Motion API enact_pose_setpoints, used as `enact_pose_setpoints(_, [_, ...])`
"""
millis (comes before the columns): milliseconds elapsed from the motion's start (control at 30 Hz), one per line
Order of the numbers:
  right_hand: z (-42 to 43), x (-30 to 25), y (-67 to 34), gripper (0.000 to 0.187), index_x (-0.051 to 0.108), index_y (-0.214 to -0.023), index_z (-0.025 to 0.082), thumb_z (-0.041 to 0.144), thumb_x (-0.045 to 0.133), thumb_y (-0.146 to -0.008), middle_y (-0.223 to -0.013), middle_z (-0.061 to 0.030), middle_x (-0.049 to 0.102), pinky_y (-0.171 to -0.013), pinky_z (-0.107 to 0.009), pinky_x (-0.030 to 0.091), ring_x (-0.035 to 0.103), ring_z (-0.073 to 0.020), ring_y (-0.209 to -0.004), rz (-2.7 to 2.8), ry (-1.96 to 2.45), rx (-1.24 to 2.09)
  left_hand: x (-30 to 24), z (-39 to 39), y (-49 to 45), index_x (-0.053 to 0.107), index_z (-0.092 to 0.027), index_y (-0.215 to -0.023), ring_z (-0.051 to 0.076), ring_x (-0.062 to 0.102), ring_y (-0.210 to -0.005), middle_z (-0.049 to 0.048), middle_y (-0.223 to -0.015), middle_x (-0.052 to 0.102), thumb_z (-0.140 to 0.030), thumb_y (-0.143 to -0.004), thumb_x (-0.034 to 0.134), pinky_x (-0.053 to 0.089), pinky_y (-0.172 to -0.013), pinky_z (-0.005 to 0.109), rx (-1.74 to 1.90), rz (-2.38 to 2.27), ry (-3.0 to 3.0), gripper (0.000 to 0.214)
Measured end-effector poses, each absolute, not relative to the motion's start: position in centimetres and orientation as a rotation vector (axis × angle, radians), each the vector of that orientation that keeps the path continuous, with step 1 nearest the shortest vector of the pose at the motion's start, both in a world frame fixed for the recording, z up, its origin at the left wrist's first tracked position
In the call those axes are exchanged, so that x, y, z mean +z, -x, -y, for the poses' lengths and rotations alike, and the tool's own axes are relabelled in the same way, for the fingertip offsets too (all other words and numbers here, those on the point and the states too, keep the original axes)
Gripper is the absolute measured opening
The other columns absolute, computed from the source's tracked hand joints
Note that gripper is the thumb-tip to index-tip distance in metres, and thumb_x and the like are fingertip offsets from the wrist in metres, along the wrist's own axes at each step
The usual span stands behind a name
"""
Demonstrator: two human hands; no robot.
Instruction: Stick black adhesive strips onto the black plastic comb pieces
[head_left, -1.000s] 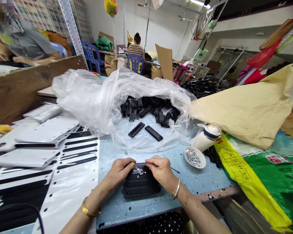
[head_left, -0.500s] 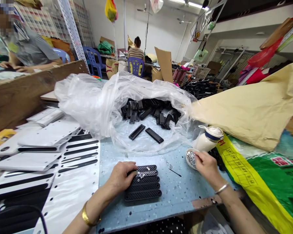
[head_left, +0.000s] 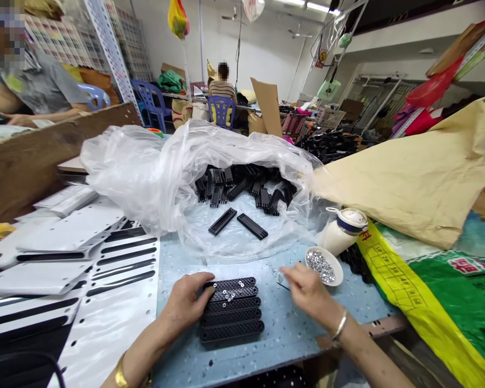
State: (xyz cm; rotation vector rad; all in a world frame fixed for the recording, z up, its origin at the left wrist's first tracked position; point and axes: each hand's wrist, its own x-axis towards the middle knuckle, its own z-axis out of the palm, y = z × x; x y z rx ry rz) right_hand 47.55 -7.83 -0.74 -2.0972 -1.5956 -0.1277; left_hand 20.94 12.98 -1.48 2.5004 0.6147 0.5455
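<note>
A row of black textured plastic strips (head_left: pixel 231 318) lies side by side on the blue table. My left hand (head_left: pixel 188 302) is closed at the left end of the upper strips, thumb and forefinger on their edge. Several small silver ring-like pieces (head_left: pixel 227 295) are scattered over the upper strips. Right of them, my right hand (head_left: pixel 312 293) hovers with its fingers pinched; whatever is between the fingertips is too small to make out. A thin black stick (head_left: pixel 282 285) lies by those fingertips. Behind this hand sits a white bowl (head_left: pixel 338 269) of small silver metal pieces.
A clear plastic bag (head_left: pixel 141 172) holds many black strips, with two loose strips (head_left: pixel 252 226) at its mouth. A cream lidded bottle (head_left: pixel 335 237) stands beside the bowl. White printed sheets (head_left: pixel 117 302) cover the left side. Two other people sit farther off.
My right hand has left the bowl and moved left toward the strips, near the thin stick. My left hand stays at the strips' left end. The whole view has shifted slightly.
</note>
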Motion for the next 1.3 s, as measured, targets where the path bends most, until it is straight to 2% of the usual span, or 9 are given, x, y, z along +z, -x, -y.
enact_pose_setpoints(100, [5.2, 0.0, -42.8, 0.047, 0.067, -0.120, 0.023, 0.004, 0.042, -0.085, -0.072, -0.0036, 0.059, -0.060, -0.025, 0.042, 0.057, -0.0164, -0.064, 1.888, 1.934, 0.090, -1.6, -12.7, -20.3, 0.070, -0.021, -0.105, 0.027, 0.073, -0.090, 0.0094, -0.099, 0.078, -0.018, -0.088, 0.050, 0.056, -0.076, 0.042, 0.669, -0.490, -2.598, 0.026])
enact_pose_setpoints(333, [2.8, 0.1, -40.9, 0.048, 0.064, -0.125, 0.023, 0.005, 0.048, -0.083, -0.077, -0.0061, 0.061, -0.060, -0.029, 0.038, 0.056, -0.0190, -0.065, 2.135, 2.034, 0.102, -2.3, -11.7, -19.6, 0.067, -0.017, -0.109, 0.033, 0.071, -0.097, 0.0136, -0.109, 0.075, -0.006, -0.084, 0.044, 0.055, -0.074, 0.048, 0.742, -0.343, -2.846, 0.035])
enact_pose_setpoints(500, [3.7, -0.3, -42.2, 0.047, 0.065, -0.123, 0.023, 0.005, 0.047, -0.084, -0.075, -0.0059, 0.060, -0.060, -0.028, 0.037, 0.055, -0.0190, -0.066, 2.110, 2.078, 0.085, -2.4, -11.5, -19.5, 0.067, -0.015, -0.110, 0.034, 0.069, -0.100, 0.0158, -0.111, 0.074, -0.005, -0.084, 0.043, 0.054, -0.075, 0.050, 0.730, -0.355, -2.860, 0.036])
enact_pose_setpoints(933, [6.0, -2.8, -43.3, 0.054, 0.057, -0.134, 0.018, 0.001, 0.033, -0.090, -0.068, -0.0054, 0.058, -0.056, -0.029, 0.038, 0.052, -0.0181, -0.058, 2.080, 1.959, -0.028, -2.0, -11.5, -19.5, 0.068, -0.015, -0.107, 0.033, 0.070, -0.098, 0.0157, -0.110, 0.074, -0.004, -0.083, 0.043, 0.054, -0.074, 0.047, 0.756, -0.352, -2.839, 0.037])
enact_pose_setpoints(1133, [6.4, -3.5, -43.3, 0.050, 0.051, -0.138, 0.012, 0.004, 0.031, -0.093, -0.071, -0.0045, 0.063, -0.059, -0.027, 0.042, 0.057, -0.0169, -0.062, 1.964, 1.869, 0.142, -1.9, -11.5, -19.6, 0.069, -0.013, -0.107, 0.033, 0.070, -0.098, 0.0161, -0.109, 0.074, -0.003, -0.083, 0.042, 0.054, -0.074, 0.048, 0.751, -0.344, -2.819, 0.037])
enact_pose_setpoints(1300, [6.6, -3.7, -43.0, 0.052, 0.048, -0.142, 0.016, 0.004, 0.030, -0.094, -0.072, -0.0041, 0.065, -0.060, -0.026, 0.042, 0.057, -0.0158, -0.061, 1.986, 1.890, 0.171, -2.0, -11.6, -19.6, 0.069, -0.014, -0.107, 0.033, 0.070, -0.099, 0.0158, -0.110, 0.074, -0.004, -0.083, 0.043, 0.055, -0.075, 0.048, 0.752, -0.344, -2.814, 0.037])
